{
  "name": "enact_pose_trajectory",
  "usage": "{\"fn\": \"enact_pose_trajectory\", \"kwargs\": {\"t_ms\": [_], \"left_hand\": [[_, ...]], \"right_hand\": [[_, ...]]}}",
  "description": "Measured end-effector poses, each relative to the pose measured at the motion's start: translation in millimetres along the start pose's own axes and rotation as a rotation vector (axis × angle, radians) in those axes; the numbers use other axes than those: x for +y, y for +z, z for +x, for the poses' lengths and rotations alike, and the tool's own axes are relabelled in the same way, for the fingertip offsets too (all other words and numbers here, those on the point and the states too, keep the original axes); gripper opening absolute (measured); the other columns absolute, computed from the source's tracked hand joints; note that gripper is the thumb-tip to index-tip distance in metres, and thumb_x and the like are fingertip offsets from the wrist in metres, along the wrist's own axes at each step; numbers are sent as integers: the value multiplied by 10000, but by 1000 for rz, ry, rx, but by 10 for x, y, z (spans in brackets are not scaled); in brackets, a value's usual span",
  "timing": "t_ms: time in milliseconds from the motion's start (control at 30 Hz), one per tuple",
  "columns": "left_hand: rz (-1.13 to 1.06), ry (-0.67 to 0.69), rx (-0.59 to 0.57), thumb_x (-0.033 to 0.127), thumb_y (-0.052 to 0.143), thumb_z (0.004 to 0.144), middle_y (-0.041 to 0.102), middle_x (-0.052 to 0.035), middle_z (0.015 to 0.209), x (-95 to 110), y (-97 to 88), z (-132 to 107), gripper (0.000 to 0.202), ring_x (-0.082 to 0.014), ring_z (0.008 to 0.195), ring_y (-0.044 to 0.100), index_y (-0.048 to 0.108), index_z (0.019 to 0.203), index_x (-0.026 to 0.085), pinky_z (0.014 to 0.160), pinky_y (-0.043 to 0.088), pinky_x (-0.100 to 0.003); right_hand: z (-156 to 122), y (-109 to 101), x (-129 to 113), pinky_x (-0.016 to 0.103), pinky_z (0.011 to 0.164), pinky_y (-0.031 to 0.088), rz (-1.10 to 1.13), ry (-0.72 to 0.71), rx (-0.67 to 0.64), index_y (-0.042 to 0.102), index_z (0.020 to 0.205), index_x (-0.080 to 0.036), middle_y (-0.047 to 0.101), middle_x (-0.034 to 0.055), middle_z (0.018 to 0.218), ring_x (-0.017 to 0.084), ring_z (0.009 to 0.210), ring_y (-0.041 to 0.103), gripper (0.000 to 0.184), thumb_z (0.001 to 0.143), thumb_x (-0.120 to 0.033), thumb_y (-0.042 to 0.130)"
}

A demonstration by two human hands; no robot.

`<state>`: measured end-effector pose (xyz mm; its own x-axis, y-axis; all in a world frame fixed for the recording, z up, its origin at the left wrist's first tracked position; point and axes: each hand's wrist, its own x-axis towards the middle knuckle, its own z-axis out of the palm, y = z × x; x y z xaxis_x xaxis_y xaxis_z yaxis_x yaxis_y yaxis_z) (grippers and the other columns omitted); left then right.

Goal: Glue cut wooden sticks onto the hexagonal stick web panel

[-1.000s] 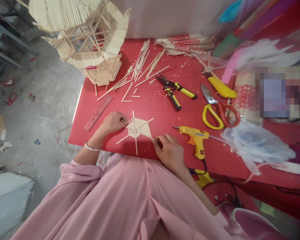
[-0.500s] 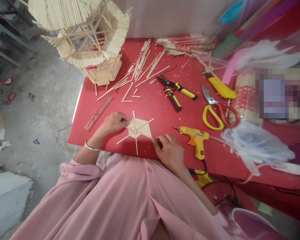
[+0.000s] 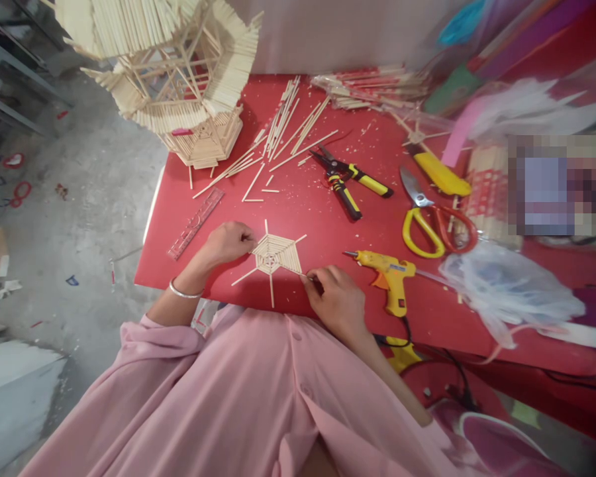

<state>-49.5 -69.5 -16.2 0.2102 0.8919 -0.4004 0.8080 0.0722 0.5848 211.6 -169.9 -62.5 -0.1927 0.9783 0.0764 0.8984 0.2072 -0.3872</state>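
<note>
A web-shaped piece made of thin wooden sticks (image 3: pixel 277 256) lies flat near the front edge of the red table, its spokes sticking out past the filled rows. My left hand (image 3: pixel 230 241), with a silver bangle at the wrist, is closed in a pinch at the piece's upper left spoke. On the other side, my right hand (image 3: pixel 335 296) pinches the tip of the lower right spoke. A yellow glue gun (image 3: pixel 391 273) lies to the right of my right hand. Left of the piece rests a clear ruler (image 3: pixel 195 224).
A stick-built pavilion model (image 3: pixel 203 142) stands at the back left. Loose sticks (image 3: pixel 283 122), pliers (image 3: pixel 347 179) and scissors (image 3: pixel 430 212) lie beyond the hands. A plastic bag (image 3: pixel 516 285) and bundled sticks (image 3: pixel 487 189) occupy the right side.
</note>
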Motion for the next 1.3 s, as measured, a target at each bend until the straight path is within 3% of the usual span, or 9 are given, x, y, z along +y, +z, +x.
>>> {"fn": "enact_pose_trajectory", "kwargs": {"t_ms": [533, 833, 1300], "left_hand": [[-20, -27, 1, 257, 544, 666, 656, -31, 679, 19, 0, -1, 153, -160, 657, 575, 666, 642, 167, 597, 392, -275], [-35, -61, 7, 289, 540, 671, 621, -20, 669, 34, 11, -4, 144, -142, 626, 538, 549, 582, 175, 583, 362, -272], [-23, -54, -2, 268, 537, 679, 677, -34, 744, 31, 10, -2, 142, -152, 662, 579, 615, 621, 165, 614, 395, -280]], "right_hand": [[2, 8, 0, 288, 651, 329, 3, 13, -11, 676, 850, -216, 662, 60, 850, 186, 824, 573, 359, 1025, -459, 477], [-3, 9, -4, 286, 649, 326, 11, 12, -3, 677, 855, -219, 656, 60, 851, 187, 827, 565, 357, 1024, -457, 471], [9, 8, -6, 283, 650, 333, 17, 8, -2, 680, 849, -216, 664, 60, 848, 183, 820, 569, 365, 1027, -465, 481]]}}
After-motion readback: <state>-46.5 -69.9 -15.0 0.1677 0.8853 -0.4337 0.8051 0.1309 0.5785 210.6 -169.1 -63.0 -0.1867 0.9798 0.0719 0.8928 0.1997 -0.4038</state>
